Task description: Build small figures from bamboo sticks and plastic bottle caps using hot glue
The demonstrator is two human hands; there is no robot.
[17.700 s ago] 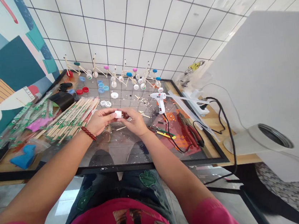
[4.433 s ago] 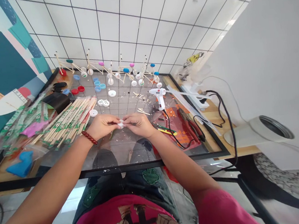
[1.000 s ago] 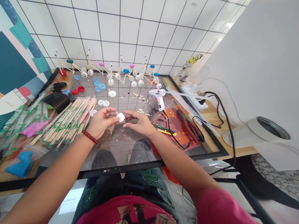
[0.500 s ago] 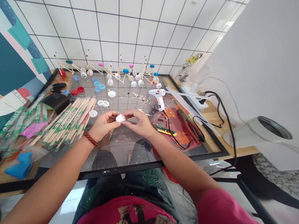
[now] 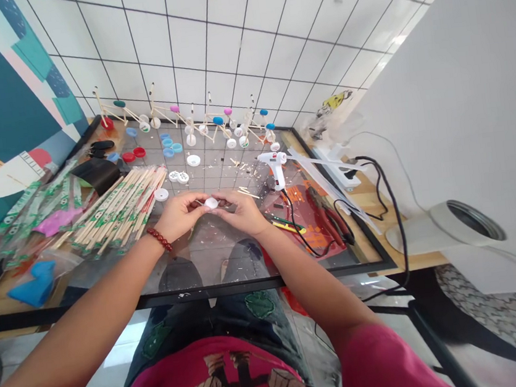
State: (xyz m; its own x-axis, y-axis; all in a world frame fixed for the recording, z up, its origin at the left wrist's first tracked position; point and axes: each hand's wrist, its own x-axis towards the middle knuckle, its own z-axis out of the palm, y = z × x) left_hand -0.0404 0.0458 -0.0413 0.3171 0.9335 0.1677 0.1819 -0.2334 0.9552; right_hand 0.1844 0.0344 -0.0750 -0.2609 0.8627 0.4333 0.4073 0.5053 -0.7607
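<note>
A small white bottle cap (image 5: 211, 203) is pinched between my two hands above the glass tabletop. My left hand (image 5: 183, 215) grips its left side with thumb and fingers. From the right, my right hand (image 5: 238, 212) holds the cap's other edge, fingers closed. Just left of my left hand lie a single white cap (image 5: 161, 194) and a bundle of paper-wrapped chopsticks (image 5: 117, 209). Beyond my hands are a pair of white caps (image 5: 178, 177) and another white cap (image 5: 193, 160). A white glue gun (image 5: 274, 168) stands to the right of my right hand.
Small stick-and-cap models (image 5: 217, 122) line the back edge by the tiled wall. Blue caps (image 5: 168, 144) and red caps (image 5: 133, 154) lie at back left. Pliers (image 5: 326, 217), a yellow cutter (image 5: 288, 226) and glue sticks (image 5: 324, 183) lie at right, near a black cable (image 5: 392, 203).
The white cap has turned in my fingers, so its round face now shows more. Both hands stay in nearly the same place.
</note>
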